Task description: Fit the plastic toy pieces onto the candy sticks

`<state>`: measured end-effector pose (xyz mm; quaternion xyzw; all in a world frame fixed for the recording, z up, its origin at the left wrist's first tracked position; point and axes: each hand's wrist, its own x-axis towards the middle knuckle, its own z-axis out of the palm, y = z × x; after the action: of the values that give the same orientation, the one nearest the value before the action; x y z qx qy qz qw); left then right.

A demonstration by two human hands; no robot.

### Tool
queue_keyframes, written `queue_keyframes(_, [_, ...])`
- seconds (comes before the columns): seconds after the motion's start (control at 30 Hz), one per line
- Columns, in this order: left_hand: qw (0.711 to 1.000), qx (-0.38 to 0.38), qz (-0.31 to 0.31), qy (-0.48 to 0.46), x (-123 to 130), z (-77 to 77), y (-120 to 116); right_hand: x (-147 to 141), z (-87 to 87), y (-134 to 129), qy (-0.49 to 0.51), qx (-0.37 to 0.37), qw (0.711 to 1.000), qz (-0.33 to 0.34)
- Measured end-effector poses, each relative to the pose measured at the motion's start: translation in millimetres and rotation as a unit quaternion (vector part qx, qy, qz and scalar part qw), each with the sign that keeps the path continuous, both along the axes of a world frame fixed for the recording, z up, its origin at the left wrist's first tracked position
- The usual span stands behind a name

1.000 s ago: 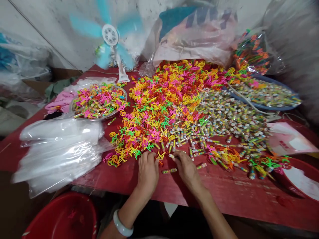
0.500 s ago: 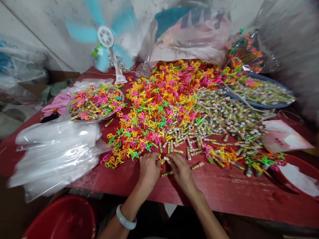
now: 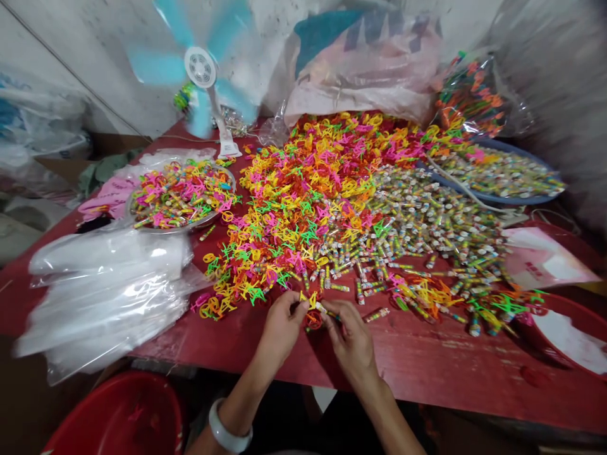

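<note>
Beyond the left end of the red bench [image 3: 441, 373], plastic bags [image 3: 40, 126] blur against a stained wall [image 3: 114, 44]. Clear sleeves [image 3: 109, 291] cover the bench's near left corner; below, a red tub [image 3: 114, 417] is cut off by the frame. Behind the sleeves sits a heaped bowl [image 3: 208, 221]; a fan [image 3: 200, 67], blades smeared, stands near the back edge. By the middle of the front edge, the left hand [image 3: 281, 323] pinches a yellow plastic piece [image 3: 312, 300]; the right hand [image 3: 351, 338] grasps a wrapped roll [image 3: 327, 309], partly hidden by fingers. Whether piece and roll touch cannot be told. A blue tray [image 3: 515, 201] occupies the far right corner; a red basin [image 3: 576, 308], near right, is cropped.
</note>
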<state>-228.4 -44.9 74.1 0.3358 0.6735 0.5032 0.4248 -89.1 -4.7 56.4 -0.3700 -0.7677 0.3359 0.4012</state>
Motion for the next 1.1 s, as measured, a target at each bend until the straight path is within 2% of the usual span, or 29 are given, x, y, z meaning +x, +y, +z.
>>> queue_keyframes(0.2, [0.999, 0.0, 0.0, -0.035, 2.2, 5.5, -4.6, 1.6, 4.3, -1.4, 0.0, 0.004, 1.0, 0.015])
queue_keyframes(0.3, [1.0, 0.001, 0.017, 0.002, 4.0, 4.7, -4.8, 0.7, 4.3, -2.5, -0.009, 0.022, 0.999, 0.026])
queue_keyframes(0.43, [0.997, -0.023, 0.01, 0.071, 6.8, 4.0, -5.2, -0.3, 0.4, -2.8, -0.005, 0.077, 0.997, 0.006])
queue_keyframes(0.53, [0.996, -0.031, 0.013, 0.082, 8.9, 3.7, -5.5, -0.9, -3.0, -4.0, -0.006, 0.101, 0.995, 0.005])
queue_keyframes(0.73, [0.996, -0.029, 0.026, 0.083, 12.2, -1.1, -5.0, -4.7, -4.9, -7.7, -0.011, 0.097, 0.995, 0.0])
queue_keyframes(0.83, [0.994, -0.044, 0.005, 0.101, 10.8, -3.8, -4.5, -6.2, -5.5, -8.2, -0.021, 0.091, 0.996, -0.005])
queue_keyframes(0.97, [0.988, -0.063, -0.024, 0.138, 8.2, -5.5, -4.7, -6.6, -12.0, -12.6, -0.048, 0.13, 0.99, -0.01])
queue_keyframes(1.1, [0.981, -0.068, 0.003, 0.183, 14.2, -4.0, -6.5, -10.0, -17.4, -20.9, -0.062, 0.139, 0.987, -0.042])
